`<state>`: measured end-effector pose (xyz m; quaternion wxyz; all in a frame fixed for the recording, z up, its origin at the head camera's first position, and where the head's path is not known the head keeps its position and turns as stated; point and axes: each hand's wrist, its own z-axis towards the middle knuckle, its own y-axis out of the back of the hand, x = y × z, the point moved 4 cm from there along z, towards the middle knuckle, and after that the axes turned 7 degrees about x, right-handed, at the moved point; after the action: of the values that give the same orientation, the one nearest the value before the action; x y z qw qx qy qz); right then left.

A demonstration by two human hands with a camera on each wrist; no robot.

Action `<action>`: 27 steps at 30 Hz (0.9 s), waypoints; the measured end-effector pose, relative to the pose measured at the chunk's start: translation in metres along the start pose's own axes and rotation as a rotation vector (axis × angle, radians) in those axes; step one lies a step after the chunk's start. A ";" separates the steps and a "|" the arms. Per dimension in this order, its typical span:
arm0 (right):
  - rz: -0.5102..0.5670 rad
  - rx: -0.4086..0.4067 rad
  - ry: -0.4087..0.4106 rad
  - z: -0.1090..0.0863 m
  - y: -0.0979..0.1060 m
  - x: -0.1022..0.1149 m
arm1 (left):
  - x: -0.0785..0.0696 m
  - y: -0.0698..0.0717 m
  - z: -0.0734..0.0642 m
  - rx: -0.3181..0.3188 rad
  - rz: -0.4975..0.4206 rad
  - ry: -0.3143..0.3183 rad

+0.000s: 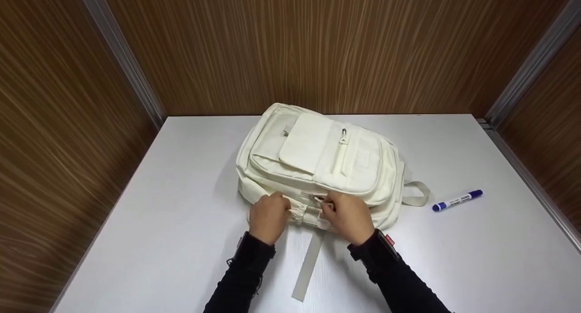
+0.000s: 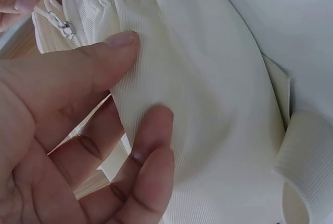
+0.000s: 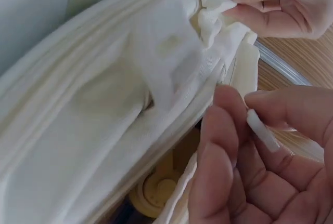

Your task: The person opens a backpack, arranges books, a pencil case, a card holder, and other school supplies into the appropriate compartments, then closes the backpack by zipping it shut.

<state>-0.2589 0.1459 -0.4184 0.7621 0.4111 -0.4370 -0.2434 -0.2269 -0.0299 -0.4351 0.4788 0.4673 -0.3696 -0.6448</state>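
Note:
A cream backpack (image 1: pixel 317 154) lies on the white table, its front pockets facing up. At its near side, my left hand (image 1: pixel 268 217) pinches the fabric of a gathered side pocket (image 2: pixel 192 94), thumb on the outer face. My right hand (image 1: pixel 352 217) is a short way to the right, pinching a pale zipper pull (image 3: pixel 263 130) between thumb and fingers. The metal zipper slider (image 2: pixel 67 28) shows in the left wrist view. Below the right hand, the zipped opening gapes in the right wrist view, and a yellowish round object (image 3: pixel 158 190) shows inside, partly hidden.
A blue and white marker (image 1: pixel 457 201) lies on the table (image 1: pixel 181 181) right of the backpack. One strap (image 1: pixel 307 267) stretches toward the near edge, and a looped strap (image 1: pixel 417 199) sticks out at right. Wood-grain panels (image 1: pixel 290 49) enclose the back and sides.

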 end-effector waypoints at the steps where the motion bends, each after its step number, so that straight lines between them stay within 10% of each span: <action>1: 0.000 -0.001 0.002 -0.001 0.001 -0.001 | 0.000 0.000 0.000 -0.008 0.001 -0.003; 27: 0.060 0.238 -0.028 -0.011 0.039 -0.048 | 0.043 0.010 0.000 0.015 -0.117 0.118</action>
<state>-0.2726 0.2062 -0.4112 0.7086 0.4820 -0.4855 -0.1728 -0.2286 -0.0738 -0.4366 0.4576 0.5290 -0.3175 -0.6403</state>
